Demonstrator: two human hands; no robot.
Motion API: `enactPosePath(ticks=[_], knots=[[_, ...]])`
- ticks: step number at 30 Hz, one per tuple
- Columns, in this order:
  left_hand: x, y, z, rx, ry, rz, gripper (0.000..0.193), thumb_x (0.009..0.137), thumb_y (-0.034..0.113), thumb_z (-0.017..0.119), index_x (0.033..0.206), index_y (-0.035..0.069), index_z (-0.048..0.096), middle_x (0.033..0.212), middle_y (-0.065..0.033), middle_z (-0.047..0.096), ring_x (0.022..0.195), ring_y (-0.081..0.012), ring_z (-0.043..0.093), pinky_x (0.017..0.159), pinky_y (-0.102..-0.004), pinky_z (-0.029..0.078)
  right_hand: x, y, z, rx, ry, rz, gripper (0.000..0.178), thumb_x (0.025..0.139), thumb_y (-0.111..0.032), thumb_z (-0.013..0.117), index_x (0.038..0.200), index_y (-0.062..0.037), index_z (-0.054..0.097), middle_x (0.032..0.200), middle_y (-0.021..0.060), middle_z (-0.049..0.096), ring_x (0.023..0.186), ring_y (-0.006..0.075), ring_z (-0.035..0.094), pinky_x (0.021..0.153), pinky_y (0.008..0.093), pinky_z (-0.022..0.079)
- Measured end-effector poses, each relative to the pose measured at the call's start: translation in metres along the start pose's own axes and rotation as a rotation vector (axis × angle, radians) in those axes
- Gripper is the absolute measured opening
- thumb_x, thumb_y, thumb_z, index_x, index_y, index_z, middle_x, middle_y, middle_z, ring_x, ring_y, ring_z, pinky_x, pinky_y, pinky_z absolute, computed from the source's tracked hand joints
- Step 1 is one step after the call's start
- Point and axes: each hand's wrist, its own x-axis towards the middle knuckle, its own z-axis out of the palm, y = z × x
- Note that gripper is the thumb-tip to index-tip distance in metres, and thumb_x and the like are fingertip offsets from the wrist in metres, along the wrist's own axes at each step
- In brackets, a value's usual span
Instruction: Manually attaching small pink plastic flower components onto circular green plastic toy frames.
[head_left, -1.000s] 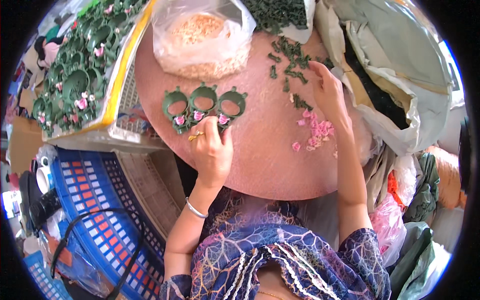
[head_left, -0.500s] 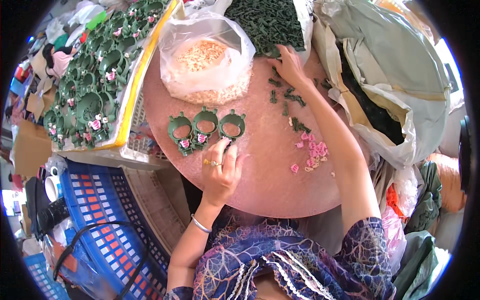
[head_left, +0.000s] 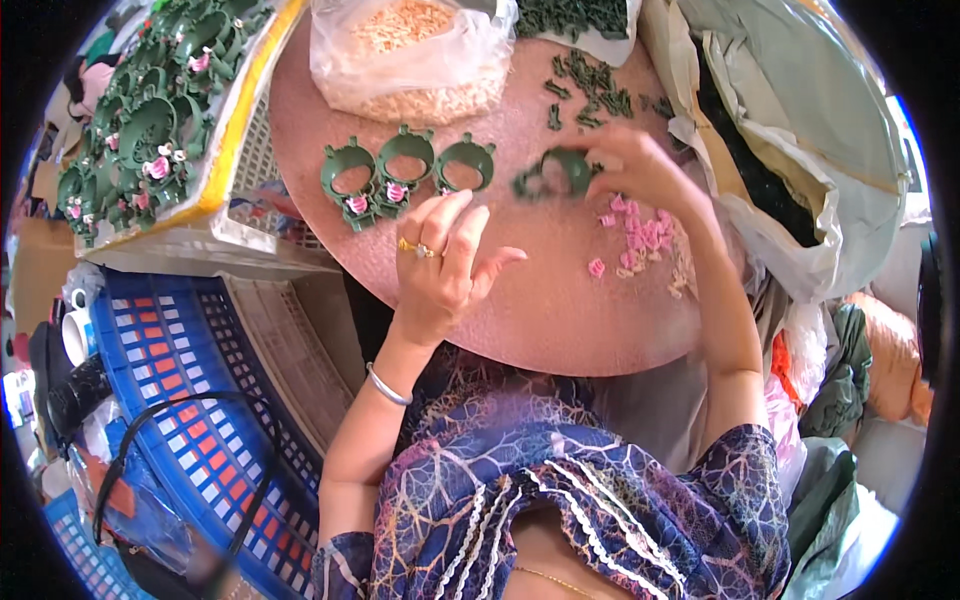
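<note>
Three dark green plastic ring pieces (head_left: 405, 157) with small knobs stand in a row on the round pink table (head_left: 540, 300). The left and middle ones bear a pink rose. My left hand (head_left: 440, 250), with a yellow ring and a bracelet on that arm, has its fingers bent but apart and its thumb stretched out. Its fingertips come near the lower edge of the rightmost ring piece. Another green ring piece (head_left: 555, 175), smeared by motion, is gripped in my right hand (head_left: 645, 170) over the table. Pink roses (head_left: 645, 232) lie just below that hand.
Loose green parts (head_left: 590, 85) lie near a bag of green parts (head_left: 570, 18). A clear bag of cream bits (head_left: 420, 80) stands at the far side. Left are a yellow-edged crate (head_left: 235, 120) of finished-looking ring pieces and a blue basket (head_left: 190, 370); right, a big sack (head_left: 800, 130).
My right hand has come back from the bag of green parts, now with a green ring piece. More loose green parts lie by the bag. My left thumb has spread away; the view has shifted.
</note>
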Motion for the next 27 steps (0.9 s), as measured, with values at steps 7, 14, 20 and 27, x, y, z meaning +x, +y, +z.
enactPosePath(ticks=[7,14,20,27], knots=[[-0.004,0.015,-0.002,-0.052,-0.291,0.036,0.065,0.068,0.038,0.086,0.117,0.004,0.06,0.124,-0.0108,0.06,0.117,-0.0333,0.054,0.099,-0.0461,0.045,-0.051,-0.007,0.021,-0.216,0.233,-0.188,0.045,0.076,-0.006,0.074,0.121,-0.0063,0.068,0.126,0.0137,0.064,0.115,0.0353,0.059,0.104,0.0446,0.042],[-0.017,0.042,0.006,0.034,-0.365,-0.213,0.054,0.071,0.021,0.085,0.117,0.007,0.06,0.12,-0.0135,0.061,0.11,-0.0352,0.058,0.091,-0.045,0.048,-0.085,-0.007,0.05,-0.314,0.3,0.031,0.027,0.077,0.0,0.068,0.104,-0.0029,0.071,0.099,0.0129,0.067,0.095,0.0341,0.061,0.087,0.042,0.048],[-0.017,0.046,0.004,-0.083,-0.219,-0.288,0.017,0.074,0.001,0.076,0.086,0.004,0.063,0.091,-0.0089,0.067,0.088,-0.0327,0.064,0.079,-0.042,0.05,-0.082,-0.042,0.075,-0.006,0.548,0.162,0.019,0.079,0.003,0.071,0.096,-0.003,0.073,0.098,0.0116,0.071,0.086,0.0239,0.069,0.074,0.0326,0.054],[-0.023,0.049,-0.001,-0.078,-0.201,-0.247,0.031,0.071,0.008,0.081,0.095,0.002,0.062,0.098,-0.0124,0.066,0.09,-0.0334,0.062,0.081,-0.0423,0.048,-0.061,-0.065,0.11,0.069,0.589,-0.039,0.014,0.078,-0.004,0.076,0.092,-0.0049,0.073,0.094,0.0078,0.074,0.085,0.0217,0.07,0.076,0.0316,0.054]])
